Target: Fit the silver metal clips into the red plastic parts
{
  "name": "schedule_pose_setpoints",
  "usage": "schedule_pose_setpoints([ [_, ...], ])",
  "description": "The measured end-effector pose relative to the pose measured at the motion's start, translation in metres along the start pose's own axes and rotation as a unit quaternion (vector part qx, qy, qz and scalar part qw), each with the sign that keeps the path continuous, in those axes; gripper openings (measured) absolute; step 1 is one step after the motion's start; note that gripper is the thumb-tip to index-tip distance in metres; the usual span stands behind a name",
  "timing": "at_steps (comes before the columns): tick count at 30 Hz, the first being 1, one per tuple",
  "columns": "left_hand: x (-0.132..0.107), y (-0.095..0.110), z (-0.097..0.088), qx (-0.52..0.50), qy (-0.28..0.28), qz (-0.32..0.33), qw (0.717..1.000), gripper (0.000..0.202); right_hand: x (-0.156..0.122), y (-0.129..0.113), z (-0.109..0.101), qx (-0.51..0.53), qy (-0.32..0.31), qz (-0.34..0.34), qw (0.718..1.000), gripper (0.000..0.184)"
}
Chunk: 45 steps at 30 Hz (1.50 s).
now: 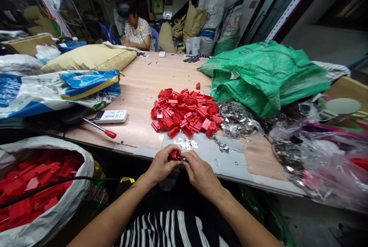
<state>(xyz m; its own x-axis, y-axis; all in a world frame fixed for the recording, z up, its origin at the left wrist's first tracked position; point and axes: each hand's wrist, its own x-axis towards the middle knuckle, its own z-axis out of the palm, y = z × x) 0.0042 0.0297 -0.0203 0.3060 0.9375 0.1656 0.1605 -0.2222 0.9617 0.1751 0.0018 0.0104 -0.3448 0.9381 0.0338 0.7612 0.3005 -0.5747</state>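
At the table's front edge, my left hand (162,163) is closed around a small red plastic part (174,154). My right hand (199,170) meets it there, thumb and fingers pinched at the part's right side; a small shiny bit shows between the fingers, too small to name. Just beyond my hands lie a cluster of small white pieces (186,143) and a few small metal pieces (222,145) on a grey sheet (230,161). Behind them rises a heap of similar red plastic parts (185,111).
Left of me stands an open white sack (86,162) of red parts. A red-handled lever (110,133) sticks out near a white box (110,116). Clear bags of metal pieces (238,118) and a green sack (264,74) lie right. Across the table (161,69) sits a person (138,32).
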Motion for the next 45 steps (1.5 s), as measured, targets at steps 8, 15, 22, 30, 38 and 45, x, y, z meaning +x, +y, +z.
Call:
schedule_pose_setpoints([
  [8, -0.008, 0.029, 0.004, -0.482, 0.050, -0.174, 0.857, 0.016, -0.005, -0.006, -0.020, 0.178, -0.021, -0.017, 0.984, 0.040],
  [15, -0.014, 0.031, 0.008, -0.608, 0.045, -0.215, 0.763, 0.008, 0.000, -0.013, -0.022, 0.140, -0.024, -0.036, 0.989, 0.040],
  [22, -0.015, 0.039, 0.011, -0.641, 0.081, -0.233, 0.727, 0.012, 0.003, -0.015, -0.021, 0.118, 0.017, -0.037, 0.992, 0.036],
  [30, -0.015, 0.039, 0.010, -0.628, 0.095, -0.243, 0.733, 0.007, 0.011, -0.015, -0.011, 0.275, 0.049, 0.012, 0.960, 0.038],
  [38, -0.018, 0.033, 0.007, -0.582, 0.119, -0.229, 0.771, 0.015, 0.015, -0.020, 0.005, 0.166, 0.050, -0.019, 0.985, 0.022],
  [45, -0.013, 0.024, -0.021, -0.470, 0.255, -0.199, 0.822, 0.025, 0.035, 0.003, -0.005, 0.005, 0.074, -0.022, 0.997, 0.037],
])
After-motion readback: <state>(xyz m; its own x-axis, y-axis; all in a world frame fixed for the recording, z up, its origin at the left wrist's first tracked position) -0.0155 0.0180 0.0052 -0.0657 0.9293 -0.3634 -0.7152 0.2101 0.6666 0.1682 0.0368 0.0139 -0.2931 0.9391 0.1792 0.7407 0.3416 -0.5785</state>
